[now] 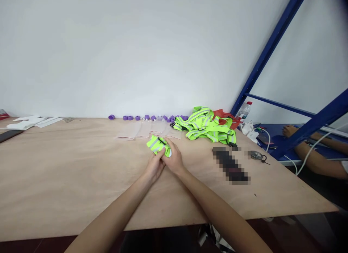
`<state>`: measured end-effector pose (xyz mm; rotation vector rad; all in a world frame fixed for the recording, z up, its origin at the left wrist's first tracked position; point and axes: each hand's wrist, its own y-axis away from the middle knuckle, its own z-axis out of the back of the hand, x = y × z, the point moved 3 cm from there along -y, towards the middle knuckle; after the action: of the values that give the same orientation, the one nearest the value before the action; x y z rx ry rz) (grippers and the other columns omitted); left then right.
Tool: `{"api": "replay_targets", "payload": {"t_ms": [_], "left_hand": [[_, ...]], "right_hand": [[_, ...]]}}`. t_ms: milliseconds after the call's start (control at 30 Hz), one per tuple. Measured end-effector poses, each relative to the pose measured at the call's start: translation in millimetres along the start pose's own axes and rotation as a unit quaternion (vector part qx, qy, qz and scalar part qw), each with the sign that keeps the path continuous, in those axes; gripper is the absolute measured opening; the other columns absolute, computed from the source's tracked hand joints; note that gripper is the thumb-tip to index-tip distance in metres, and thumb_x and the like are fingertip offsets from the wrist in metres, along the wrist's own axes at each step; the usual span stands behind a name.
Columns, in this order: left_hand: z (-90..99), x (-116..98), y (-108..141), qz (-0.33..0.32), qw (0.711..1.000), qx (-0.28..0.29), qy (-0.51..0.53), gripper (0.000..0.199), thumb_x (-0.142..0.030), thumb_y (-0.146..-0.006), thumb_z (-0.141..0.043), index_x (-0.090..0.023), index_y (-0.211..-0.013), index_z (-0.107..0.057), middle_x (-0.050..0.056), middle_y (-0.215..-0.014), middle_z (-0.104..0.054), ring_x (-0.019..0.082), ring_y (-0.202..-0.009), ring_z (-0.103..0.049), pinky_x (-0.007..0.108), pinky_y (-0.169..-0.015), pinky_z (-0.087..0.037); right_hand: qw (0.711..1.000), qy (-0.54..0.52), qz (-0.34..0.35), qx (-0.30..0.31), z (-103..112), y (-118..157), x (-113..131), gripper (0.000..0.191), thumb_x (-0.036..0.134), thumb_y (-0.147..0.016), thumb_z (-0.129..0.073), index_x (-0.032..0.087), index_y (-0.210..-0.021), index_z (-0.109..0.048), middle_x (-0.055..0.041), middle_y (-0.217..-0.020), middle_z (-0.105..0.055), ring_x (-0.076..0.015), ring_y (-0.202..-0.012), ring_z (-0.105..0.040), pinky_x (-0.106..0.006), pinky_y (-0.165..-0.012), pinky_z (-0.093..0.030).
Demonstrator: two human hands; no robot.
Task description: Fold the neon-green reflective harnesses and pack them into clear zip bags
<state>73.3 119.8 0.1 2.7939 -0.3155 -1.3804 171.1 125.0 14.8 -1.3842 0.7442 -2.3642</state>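
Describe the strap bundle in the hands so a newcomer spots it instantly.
On the wooden table, find where the left hand and right hand meet. They hold a neon-yellow strap bundle with silvery stripes and a black piece. Unlike the loose heap farther right, it's compact and held.

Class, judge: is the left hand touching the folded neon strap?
Touching: the head view shows the left hand with its thumb on the folded neon strap.

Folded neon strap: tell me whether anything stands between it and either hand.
Nothing visible does: the left hand and right hand both hold the folded neon strap directly. The clear bags lie on its far side, not between.
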Motion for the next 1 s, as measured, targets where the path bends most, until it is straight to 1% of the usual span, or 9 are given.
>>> {"api": "replay_targets", "payload": {"t_ms": [100, 200, 300, 400, 500, 600, 733, 833, 1000], "left_hand": [[6.0, -2, -3, -0.009, 1.000, -0.017, -0.007, 0.041, -0.036, -0.078, -0.076, -0.020, -0.113, -0.065, 0.008, -0.114, -0.073, 0.024, -0.106, -0.069, 0.033, -0.089, -0.057], [12.3, -6, -7, -0.034, 0.998, -0.045, -0.033, 0.044, -0.034, -0.073, -0.079, -0.017, -0.112, -0.065, 0.009, -0.110, -0.074, 0.025, -0.102, -0.070, 0.033, -0.087, -0.057], [16.4, -9, -9, -0.062, 0.995, -0.057, -0.058, 0.048, -0.033, -0.071, -0.079, -0.017, -0.113, -0.064, 0.009, -0.111, -0.074, 0.026, -0.103, -0.070, 0.034, -0.087, -0.056], [18.0, -9, -8, -0.073, 0.993, -0.056, -0.072, 0.049, -0.034, -0.071, -0.077, -0.016, -0.114, -0.063, 0.008, -0.110, -0.074, 0.026, -0.103, -0.070, 0.035, -0.087, -0.056], [17.8, -7, -7, -0.065, 0.993, -0.057, -0.074, 0.049, -0.034, -0.072, -0.075, -0.017, -0.116, -0.062, 0.008, -0.112, -0.073, 0.025, -0.104, -0.070, 0.035, -0.088, -0.056], [14.8, -5, -6, -0.034, 0.997, -0.032, -0.068, 0.048, -0.034, -0.074, -0.075, -0.017, -0.118, -0.062, 0.008, -0.112, -0.073, 0.025, -0.102, -0.070, 0.034, -0.086, -0.057], [10.7, -5, -6, 0.001, 0.999, 0.013, -0.051, 0.047, -0.034, -0.077, -0.077, -0.019, -0.120, -0.062, 0.008, -0.112, -0.073, 0.023, -0.100, -0.070, 0.031, -0.080, -0.058], [10.3, -7, -6, 0.027, 0.998, 0.035, -0.044, 0.050, -0.033, -0.076, -0.081, -0.020, -0.120, -0.062, 0.009, -0.115, -0.072, 0.023, -0.102, -0.069, 0.032, -0.081, -0.058], [14.7, -9, -8, 0.055, 0.996, 0.033, -0.055, 0.051, -0.031, -0.069, -0.087, -0.015, -0.113, -0.067, 0.013, -0.113, -0.072, 0.027, -0.106, -0.068, 0.038, -0.089, -0.057]], "right_hand": [[0.998, 0.019, 0.050, 0.024, -1, 0, 5, 0.062, 0.021, -0.081, -0.061, 0.027, -0.142, -0.052, -0.0079, -0.136, -0.061, -0.0273, -0.125, -0.055, -0.043, -0.108, -0.043], [0.994, 0.037, 0.084, 0.053, -1, 1, 5, 0.068, 0.025, -0.079, -0.068, 0.026, -0.144, -0.050, -0.0102, -0.140, -0.056, -0.0286, -0.130, -0.050, -0.044, -0.111, -0.041], [0.988, 0.075, 0.107, 0.077, -1, 1, 5, 0.077, 0.031, -0.074, -0.075, 0.025, -0.145, -0.048, -0.0134, -0.150, -0.044, -0.0324, -0.139, -0.040, -0.049, -0.116, -0.035], [0.983, 0.097, 0.125, 0.092, 0, 0, 4, 0.080, 0.032, -0.071, -0.078, 0.026, -0.145, -0.047, -0.0124, -0.159, -0.032, -0.0350, -0.147, -0.029, -0.053, -0.117, -0.030], [0.983, 0.082, 0.128, 0.104, 1, -1, 2, 0.076, 0.027, -0.073, -0.075, 0.026, -0.144, -0.047, -0.0116, -0.153, -0.043, -0.0311, -0.141, -0.041, -0.048, -0.115, -0.036], [0.985, 0.083, 0.121, 0.090, 5, 0, 1, 0.072, 0.023, -0.072, -0.073, 0.027, -0.141, -0.051, -0.0098, -0.143, -0.054, -0.0286, -0.132, -0.051, -0.044, -0.111, -0.042], [0.986, 0.090, 0.123, 0.062, 10, 0, 0, 0.069, 0.018, -0.070, -0.071, 0.026, -0.136, -0.055, -0.0094, -0.139, -0.057, -0.0277, -0.129, -0.053, -0.041, -0.108, -0.045], [0.987, 0.084, 0.121, 0.057, 12, -1, -1, 0.064, 0.018, -0.070, -0.070, 0.024, -0.133, -0.058, -0.0101, -0.136, -0.059, -0.0276, -0.126, -0.055, -0.042, -0.106, -0.047], [0.988, 0.075, 0.125, 0.049, 14, -1, -8, 0.062, 0.017, -0.071, -0.069, 0.024, -0.131, -0.058, -0.0109, -0.134, -0.060, -0.0280, -0.126, -0.056, -0.045, -0.107, -0.047]]}}
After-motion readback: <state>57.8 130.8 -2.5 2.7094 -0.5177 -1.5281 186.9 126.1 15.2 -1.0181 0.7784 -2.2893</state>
